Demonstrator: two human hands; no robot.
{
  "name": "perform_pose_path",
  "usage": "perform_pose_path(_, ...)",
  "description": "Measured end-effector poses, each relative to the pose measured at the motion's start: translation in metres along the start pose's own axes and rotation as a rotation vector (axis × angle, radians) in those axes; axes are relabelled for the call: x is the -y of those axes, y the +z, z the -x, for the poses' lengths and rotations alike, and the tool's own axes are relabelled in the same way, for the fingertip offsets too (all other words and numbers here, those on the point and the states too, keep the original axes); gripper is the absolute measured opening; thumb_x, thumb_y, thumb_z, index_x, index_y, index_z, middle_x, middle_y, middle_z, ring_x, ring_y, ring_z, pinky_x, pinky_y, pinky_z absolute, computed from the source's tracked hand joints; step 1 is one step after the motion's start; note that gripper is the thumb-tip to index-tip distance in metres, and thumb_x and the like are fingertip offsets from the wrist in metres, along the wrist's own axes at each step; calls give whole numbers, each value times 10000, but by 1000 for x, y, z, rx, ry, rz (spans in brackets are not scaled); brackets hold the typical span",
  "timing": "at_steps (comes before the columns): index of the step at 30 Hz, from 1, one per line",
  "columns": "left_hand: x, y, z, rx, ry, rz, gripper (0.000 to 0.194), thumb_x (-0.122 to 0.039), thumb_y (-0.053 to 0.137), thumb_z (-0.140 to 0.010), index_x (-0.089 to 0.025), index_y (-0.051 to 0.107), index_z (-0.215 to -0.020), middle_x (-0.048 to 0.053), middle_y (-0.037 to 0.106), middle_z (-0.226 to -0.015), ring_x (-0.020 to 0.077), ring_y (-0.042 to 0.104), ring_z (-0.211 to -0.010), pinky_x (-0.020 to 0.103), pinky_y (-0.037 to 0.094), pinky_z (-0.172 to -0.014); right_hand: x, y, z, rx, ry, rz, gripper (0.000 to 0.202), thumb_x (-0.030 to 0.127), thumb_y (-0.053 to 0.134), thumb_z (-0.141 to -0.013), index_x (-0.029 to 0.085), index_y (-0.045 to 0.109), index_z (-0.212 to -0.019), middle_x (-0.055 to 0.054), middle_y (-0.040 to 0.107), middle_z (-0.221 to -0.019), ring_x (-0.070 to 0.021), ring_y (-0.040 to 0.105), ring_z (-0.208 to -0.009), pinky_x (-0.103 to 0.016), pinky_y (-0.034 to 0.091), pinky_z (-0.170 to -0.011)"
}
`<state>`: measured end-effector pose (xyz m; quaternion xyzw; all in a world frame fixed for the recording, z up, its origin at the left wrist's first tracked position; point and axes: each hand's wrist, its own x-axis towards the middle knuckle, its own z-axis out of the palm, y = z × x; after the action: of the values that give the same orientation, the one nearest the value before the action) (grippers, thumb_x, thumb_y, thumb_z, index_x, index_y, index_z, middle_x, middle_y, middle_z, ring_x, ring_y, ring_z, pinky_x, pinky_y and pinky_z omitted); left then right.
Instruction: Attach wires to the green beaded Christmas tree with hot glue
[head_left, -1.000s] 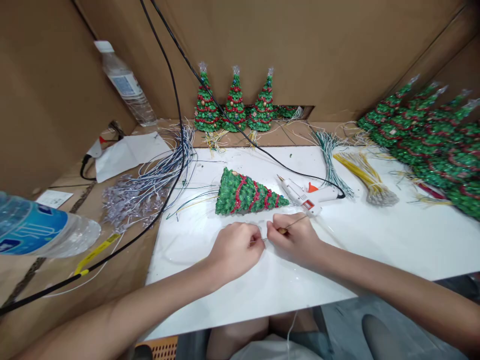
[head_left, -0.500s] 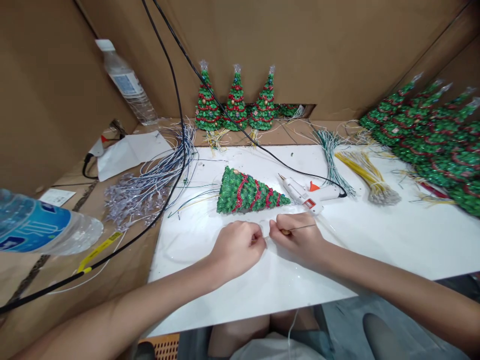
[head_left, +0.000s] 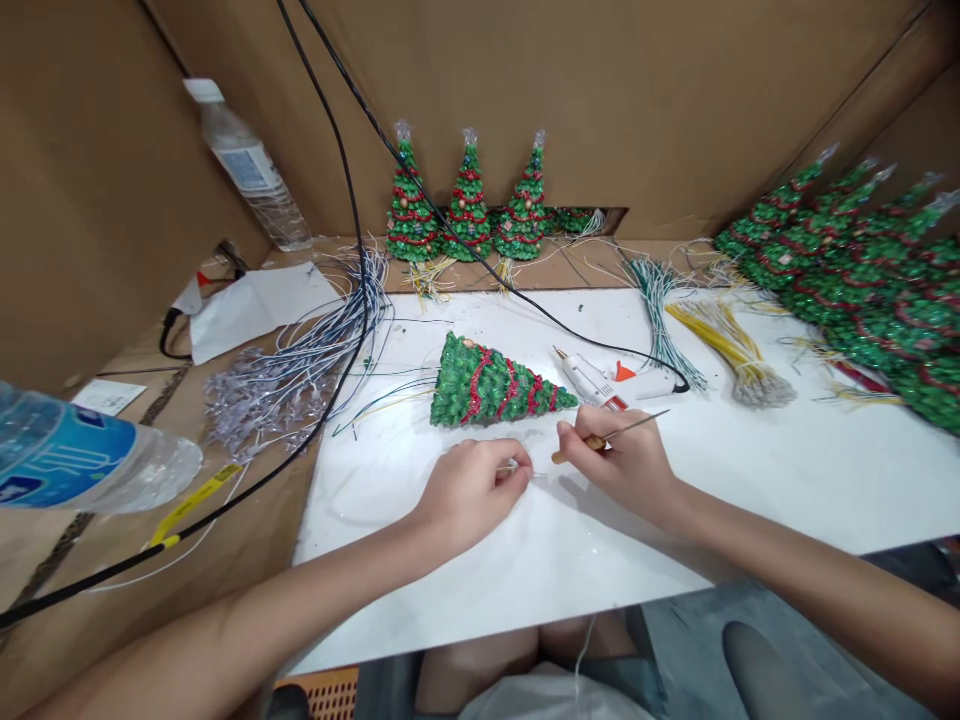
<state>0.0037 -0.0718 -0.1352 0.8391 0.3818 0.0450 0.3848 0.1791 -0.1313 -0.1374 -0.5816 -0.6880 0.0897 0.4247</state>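
Observation:
My left hand (head_left: pixel 476 492) pinches a thin pale wire (head_left: pixel 537 475) just in front of a small green Christmas tree (head_left: pixel 491 385). The tree lies on its side on the white board (head_left: pixel 450 590), tip to the right, with thin wires trailing from its base. My right hand (head_left: pixel 622 460) is closed round the wooden handle of a pointed metal tool (head_left: pixel 596 442), whose shaft points up and to the right. Behind that hand lies a white glue gun (head_left: pixel 600 383), partly covered by the fingers.
Three upright trees (head_left: pixel 469 205) stand at the back, and more trees (head_left: pixel 862 270) crowd the right. Wire bundles lie at left (head_left: pixel 300 350) and right (head_left: pixel 664 320). Two bottles (head_left: pixel 247 165) (head_left: pixel 90 450) are at the left. A black cable (head_left: pixel 352 190) crosses the view.
My right hand has moved right, away from my left hand, and the tool's wooden handle shows more. My left hand stays in nearly the same place with its fingers slightly shifted.

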Motion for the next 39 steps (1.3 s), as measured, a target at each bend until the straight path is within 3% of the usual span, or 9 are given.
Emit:
perform_pose_path(8,1,0,-3,-7,-6,-29,180,-218,478,-829,-191,629,-735,-6,634,-643,146,546,-590,235,309,-544,-1,9,-1,50,9,-19,361,159,493,-826,219,259,-557,89,274,-443,-50,285,-394,-196,226,-391)
perform_pose_path(15,2,1,-3,-9,3,-58,174,-192,481,-823,-190,648,-779,-4,661,-684,151,570,-616,244,322,-560,0,20,-1,0,-18,-38,374,155,474,-830,225,200,-584,85,230,-484,-58,259,-430,-203,221,-416)
perform_pose_path(19,4,2,-3,-3,1,-69,177,-188,482,-819,-186,651,-769,5,670,-702,158,579,-630,246,328,-562,-2,26,5,38,-58,-33,372,126,501,-793,223,206,-588,90,243,-488,-56,247,-433,-205,218,-427)
perform_pose_path(26,2,0,-2,0,-4,-65,173,-204,481,-822,-190,646,-771,-7,651,-656,147,557,-586,242,310,-547,3,20,3,-12,-56,-21,389,135,473,-832,228,172,-604,90,200,-495,-55,227,-429,-203,209,-414)
perform_pose_path(39,2,1,-3,-13,-6,-62,144,-206,488,-799,-184,612,-729,-8,627,-636,143,546,-585,242,294,-540,4,17,5,42,-158,24,389,121,482,-828,223,186,-596,84,225,-501,-62,224,-436,-224,210,-430)
